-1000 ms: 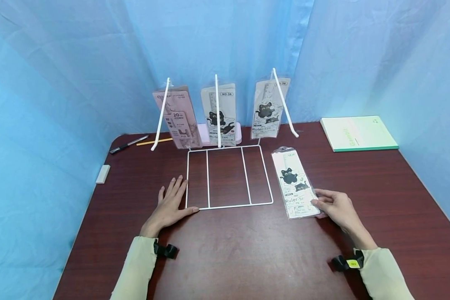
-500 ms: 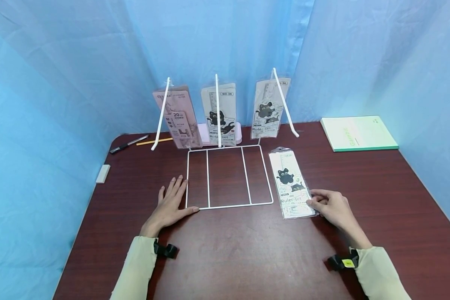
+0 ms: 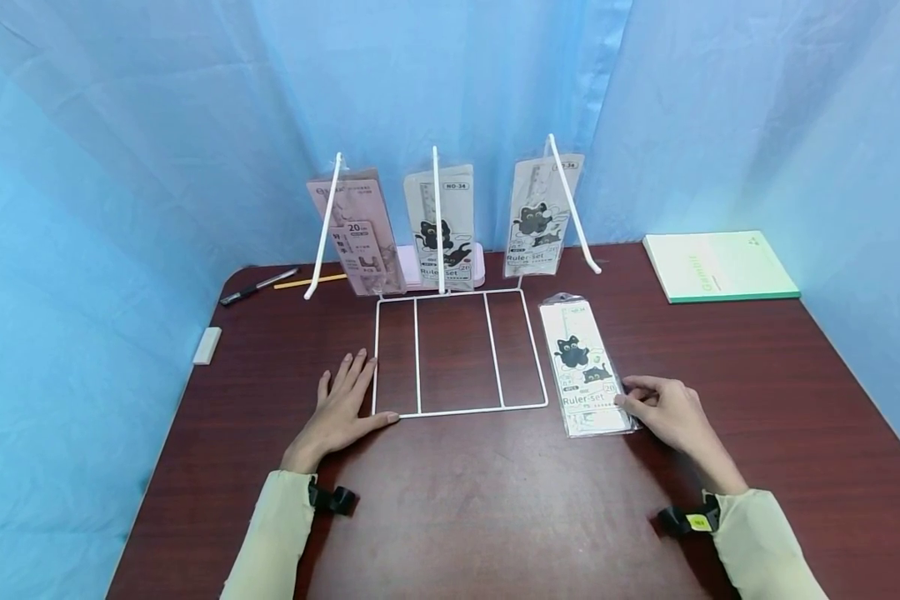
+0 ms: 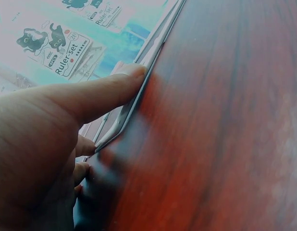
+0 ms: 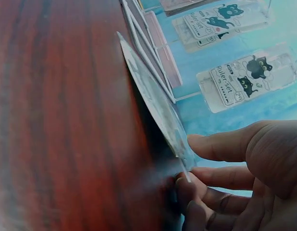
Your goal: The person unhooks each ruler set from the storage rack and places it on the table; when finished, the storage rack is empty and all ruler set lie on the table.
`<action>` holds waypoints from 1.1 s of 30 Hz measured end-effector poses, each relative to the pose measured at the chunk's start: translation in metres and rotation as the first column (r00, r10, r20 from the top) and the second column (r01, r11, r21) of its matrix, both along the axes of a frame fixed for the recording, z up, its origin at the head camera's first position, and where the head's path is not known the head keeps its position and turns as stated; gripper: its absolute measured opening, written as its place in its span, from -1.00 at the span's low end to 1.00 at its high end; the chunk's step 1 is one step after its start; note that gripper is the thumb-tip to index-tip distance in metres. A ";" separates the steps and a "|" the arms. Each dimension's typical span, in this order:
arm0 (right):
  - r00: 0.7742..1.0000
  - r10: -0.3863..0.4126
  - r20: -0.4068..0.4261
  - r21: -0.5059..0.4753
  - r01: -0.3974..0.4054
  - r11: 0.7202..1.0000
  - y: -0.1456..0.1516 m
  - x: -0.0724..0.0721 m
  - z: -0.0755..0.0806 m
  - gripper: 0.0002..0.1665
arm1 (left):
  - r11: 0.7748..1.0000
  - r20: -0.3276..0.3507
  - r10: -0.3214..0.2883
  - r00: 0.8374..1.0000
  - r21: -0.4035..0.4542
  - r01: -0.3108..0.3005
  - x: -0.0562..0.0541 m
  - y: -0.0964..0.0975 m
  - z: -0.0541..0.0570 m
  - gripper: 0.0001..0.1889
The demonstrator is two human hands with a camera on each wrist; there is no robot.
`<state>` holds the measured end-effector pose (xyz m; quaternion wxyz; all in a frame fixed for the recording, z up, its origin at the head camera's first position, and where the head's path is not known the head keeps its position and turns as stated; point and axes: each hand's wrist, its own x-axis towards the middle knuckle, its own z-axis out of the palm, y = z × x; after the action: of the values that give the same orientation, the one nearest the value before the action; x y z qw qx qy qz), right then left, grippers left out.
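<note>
My right hand point(image 3: 667, 412) pinches the lower right edge of a packaged ruler set point(image 3: 587, 367), a white cat-print card in clear plastic. In the right wrist view the packet point(image 5: 155, 108) is seen edge-on, slanting up off the table at the held end, thumb above and fingers below. With fingers spread, my left hand point(image 3: 337, 412) rests at the front left corner of a white wire display rack point(image 3: 461, 412); its thumb point(image 4: 115, 89) lies on the front wire. Two more cat-print ruler sets point(image 3: 442, 225) point(image 3: 543, 212) and a pink ruler set point(image 3: 356, 233) hang from the rack's three arms.
A light green notebook point(image 3: 720, 267) lies at the back right. Behind the rack is a lilac case point(image 3: 407, 267). At the left are a black pen point(image 3: 258, 286), a yellow pencil point(image 3: 311, 282) and a white eraser point(image 3: 207, 346). Blue curtains point(image 3: 450, 75) enclose the table point(image 3: 480, 500).
The right hand has shifted slightly left with the ruler set, mostly in the first half second. The left hand stays in place on the rack.
</note>
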<state>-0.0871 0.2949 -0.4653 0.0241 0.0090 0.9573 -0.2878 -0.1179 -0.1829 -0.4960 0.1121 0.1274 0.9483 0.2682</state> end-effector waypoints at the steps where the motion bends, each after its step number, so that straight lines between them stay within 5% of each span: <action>1: 1.000 0.000 -0.001 -0.003 0.000 1.000 0.001 0.000 0.001 -0.54 | 1.000 0.000 0.000 1.000 0.000 0.000 0.000 0.000 0.000 0.08; 14: 0.997 -0.027 -0.073 -0.051 0.023 0.998 0.001 -0.017 0.025 -0.50 | 1.000 -0.001 -0.008 1.000 -0.002 0.008 0.000 0.001 0.002 0.08; 33: 0.991 -0.096 -0.097 -0.315 0.061 0.947 -0.023 -0.061 0.045 -0.31 | 1.000 -0.012 -0.007 1.000 0.001 0.007 0.001 0.000 0.002 0.08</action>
<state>-0.1480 0.2718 -0.4202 -0.0398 0.0272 0.8987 -0.4360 -0.1167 -0.1829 -0.4945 0.1073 0.1321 0.9483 0.2678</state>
